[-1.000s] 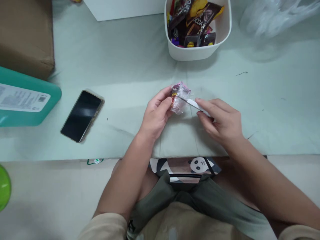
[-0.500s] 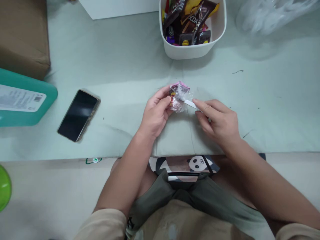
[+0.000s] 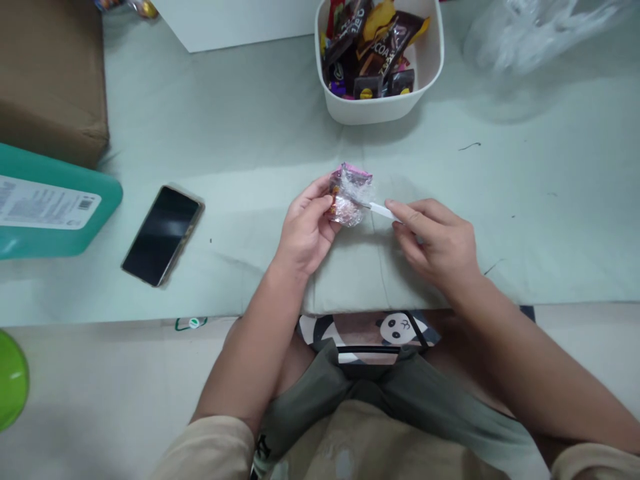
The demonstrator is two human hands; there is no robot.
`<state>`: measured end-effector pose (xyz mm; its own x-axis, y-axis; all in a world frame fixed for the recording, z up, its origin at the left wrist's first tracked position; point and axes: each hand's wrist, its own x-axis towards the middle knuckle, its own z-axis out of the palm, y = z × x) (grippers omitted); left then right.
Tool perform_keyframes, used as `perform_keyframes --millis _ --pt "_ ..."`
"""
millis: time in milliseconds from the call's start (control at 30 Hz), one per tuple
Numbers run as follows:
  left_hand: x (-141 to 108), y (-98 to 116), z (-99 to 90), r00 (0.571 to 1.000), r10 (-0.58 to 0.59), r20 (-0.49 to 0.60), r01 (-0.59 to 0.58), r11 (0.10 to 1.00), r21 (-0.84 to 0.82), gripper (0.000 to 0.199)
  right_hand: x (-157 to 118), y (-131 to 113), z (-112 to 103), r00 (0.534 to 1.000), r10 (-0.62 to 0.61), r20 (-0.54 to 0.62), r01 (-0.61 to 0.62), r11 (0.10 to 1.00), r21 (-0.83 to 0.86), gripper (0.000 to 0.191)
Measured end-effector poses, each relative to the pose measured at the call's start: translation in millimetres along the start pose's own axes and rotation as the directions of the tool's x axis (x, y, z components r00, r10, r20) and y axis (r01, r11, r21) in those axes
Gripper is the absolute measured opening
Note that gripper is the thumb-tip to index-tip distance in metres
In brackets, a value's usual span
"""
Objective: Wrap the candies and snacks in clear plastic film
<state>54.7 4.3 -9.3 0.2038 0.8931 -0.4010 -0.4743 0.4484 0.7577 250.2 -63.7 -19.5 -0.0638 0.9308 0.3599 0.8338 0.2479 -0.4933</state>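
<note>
My left hand (image 3: 309,223) pinches a small packet of wrapped sweets (image 3: 347,207) in clear crinkled plastic, with pink, dark and orange showing through. In my right hand (image 3: 435,240) is a slim white-handled tool that looks like a small knife (image 3: 383,212). Thumb and fingers are closed on its handle, and its thin metal tip points left, at the plastic. Whether the tip has gone through the wrap, I cannot tell. Both hands are over the table near its front edge.
Beyond my hands stands a white bin (image 3: 383,112) of wrapped chocolates. A phone (image 3: 163,235), a green container (image 3: 60,200) and a cardboard box (image 3: 50,80) are on the left. Clear plastic bags (image 3: 525,40) lie at the back right. A white box (image 3: 245,23) is at the back.
My left hand and the packet have shifted slightly left, away from my right hand. More of the tool's metal tip shows. The whole view has also shifted a little.
</note>
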Motion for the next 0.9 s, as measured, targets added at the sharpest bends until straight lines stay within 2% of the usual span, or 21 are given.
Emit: perform_keyframes --millis 133,367,600,733,900 --pt "-0.2 1.7 -1.1 1.0 -0.011 -0.013 0.011 1.0 -0.012 0.025 0.2 0.4 -0.4 1.0 0.003 0.006 -0.003 1.0 -0.025 0.033" --pt "-0.6 6.4 -1.6 0.999 -0.03 0.044 0.032 0.999 -0.043 0.025 0.1 2.3 -0.9 1.0 -0.001 0.0 0.001 1.0 -0.004 0.034" --pt "-1.6 9.7 -1.6 0.991 -0.096 0.088 0.104 0.99 -0.092 0.026 0.2 4.5 -1.2 1.0 0.01 0.002 -0.01 1.0 0.024 0.035" --pt "-1.3 10.7 -2.5 0.99 -0.094 0.109 0.106 0.988 -0.112 0.027 0.6 5.2 -2.2 0.999 -0.037 -0.037 0.038 0.998 0.041 0.036" --pt "-1.1 9.7 -3.8 0.987 -0.099 0.129 0.111 0.99 -0.091 0.028 1.3 5.1 -3.2 0.997 -0.062 -0.04 0.061 0.998 -0.019 0.035"
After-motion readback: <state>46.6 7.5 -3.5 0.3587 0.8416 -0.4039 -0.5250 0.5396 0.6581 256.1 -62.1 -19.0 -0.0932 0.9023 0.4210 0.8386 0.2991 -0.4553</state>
